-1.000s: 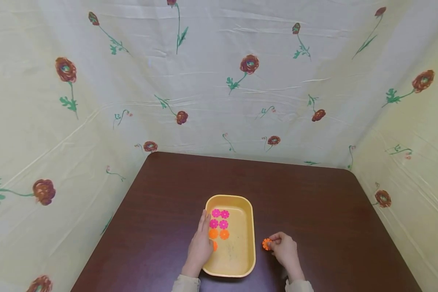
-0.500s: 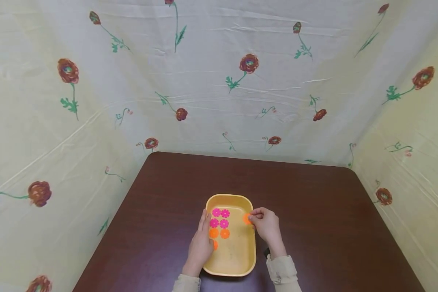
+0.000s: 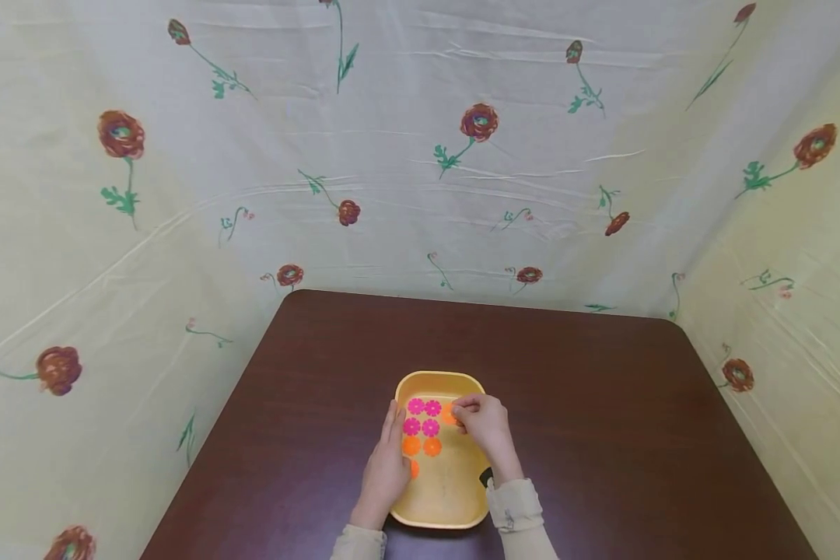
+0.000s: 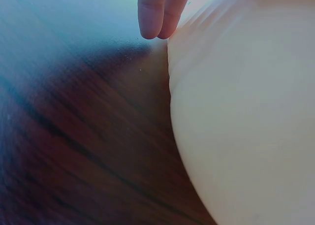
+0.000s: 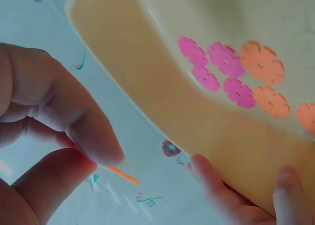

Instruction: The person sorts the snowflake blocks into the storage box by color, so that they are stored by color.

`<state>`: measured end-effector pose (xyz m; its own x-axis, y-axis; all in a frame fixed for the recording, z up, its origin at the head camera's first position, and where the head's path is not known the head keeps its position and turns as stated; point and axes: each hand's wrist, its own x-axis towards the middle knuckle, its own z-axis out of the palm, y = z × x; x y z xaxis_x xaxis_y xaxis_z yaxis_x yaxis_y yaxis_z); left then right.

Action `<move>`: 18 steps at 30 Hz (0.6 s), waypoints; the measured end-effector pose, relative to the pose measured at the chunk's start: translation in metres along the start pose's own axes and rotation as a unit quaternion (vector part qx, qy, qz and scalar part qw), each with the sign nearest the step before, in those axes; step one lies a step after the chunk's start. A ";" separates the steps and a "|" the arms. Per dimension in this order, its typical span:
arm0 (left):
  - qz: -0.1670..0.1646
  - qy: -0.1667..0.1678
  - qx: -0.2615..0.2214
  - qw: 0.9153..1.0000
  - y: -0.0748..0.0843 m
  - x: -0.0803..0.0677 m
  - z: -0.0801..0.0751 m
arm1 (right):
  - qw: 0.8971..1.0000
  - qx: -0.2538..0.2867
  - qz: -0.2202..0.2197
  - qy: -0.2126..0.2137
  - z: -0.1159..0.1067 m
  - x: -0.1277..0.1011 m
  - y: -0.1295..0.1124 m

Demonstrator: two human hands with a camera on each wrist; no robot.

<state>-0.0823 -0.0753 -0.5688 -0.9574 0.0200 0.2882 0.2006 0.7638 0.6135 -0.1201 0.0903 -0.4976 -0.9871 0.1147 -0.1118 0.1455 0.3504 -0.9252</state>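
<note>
The right hand (image 3: 485,424) hovers over the far half of a shallow yellow plastic tray with rounded corners (image 3: 439,379), its thumb and fingertips pinched on a flat orange flower-shaped disc (image 3: 449,414). In the right wrist view that disc (image 5: 123,176) shows only as a thin orange edge between the thumb and the forefinger. The disc sits above the tray floor, just right of the far pair of discs; whether it touches the floor cannot be told.

The left hand (image 3: 386,472) lies along the tray's left wall, fingers straight and together, pressed flat against the outer side of the tray and gripping nothing. The left wrist view shows two fingertips (image 4: 156,12) against the pale tray wall (image 4: 246,112), with the dark brown wooden table (image 4: 83,151) beneath.

Between the two hands, on the tray floor, four pink flower-shaped discs (image 3: 423,417) lie in a two-by-two block, and nearer the person two orange flower-shaped discs (image 3: 421,446) lie side by side, touching that block. One more orange disc (image 3: 414,469) peeks out beside the left thumb.

Beyond the hands, a cream cloth printed with red flowers (image 3: 479,122) hangs round the table on three sides.
</note>
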 end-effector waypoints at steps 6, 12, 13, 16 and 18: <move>0.006 -0.003 -0.002 1.000 -0.004 0.004 -0.001 | 1.000 0.016 0.006 -0.017 0.017 0.003 -0.001; 0.015 0.004 0.002 1.000 -0.006 0.005 -0.001 | 0.999 0.017 0.014 -0.028 0.024 0.003 0.001; 0.016 0.005 0.003 1.000 -0.006 0.006 -0.001 | 0.999 0.015 0.014 -0.031 0.025 0.003 0.002; 0.018 0.005 0.004 1.000 -0.007 0.006 -0.001 | 0.999 0.006 0.010 -0.044 0.028 0.004 0.006; 0.019 0.006 0.004 1.000 -0.008 0.007 0.000 | 0.999 -0.013 -0.001 -0.052 0.031 0.004 0.009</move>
<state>-0.0905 -0.0812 -0.5712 -0.9465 0.0426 0.3200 0.2359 0.7679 0.5956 -0.1249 0.0653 -0.5177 -0.9889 0.0161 -0.1478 0.1430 0.3747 -0.9161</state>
